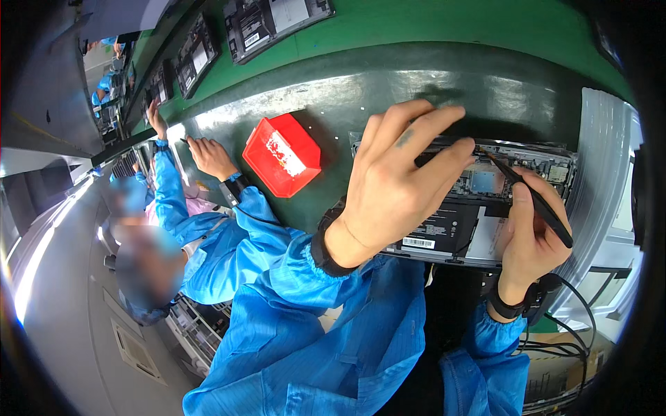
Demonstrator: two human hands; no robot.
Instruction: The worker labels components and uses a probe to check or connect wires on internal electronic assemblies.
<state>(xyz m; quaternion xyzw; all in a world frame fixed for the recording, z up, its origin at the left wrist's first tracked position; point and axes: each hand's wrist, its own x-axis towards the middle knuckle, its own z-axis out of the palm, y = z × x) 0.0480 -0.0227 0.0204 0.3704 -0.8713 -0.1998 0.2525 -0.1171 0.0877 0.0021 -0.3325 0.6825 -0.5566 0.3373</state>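
An opened laptop base (447,222) lies on the green bench in front of me, its circuit board, black battery and metal parts exposed. My right hand (533,239) grips black tweezers (553,218), whose tip points down at the board near the laptop's far edge. Whether anything is between the tips is too small to tell. Over the laptop's left part hovers my left hand (392,180), fingers spread and slightly bent, holding nothing that I can see. It hides part of the board beneath.
A red bin (283,156) with small white pieces stands to the left. More opened laptop bases (277,24) sit on the green strip at the far side. A co-worker in a blue smock (208,243) works on my left. Clear plastic trays (602,173) are stacked at right.
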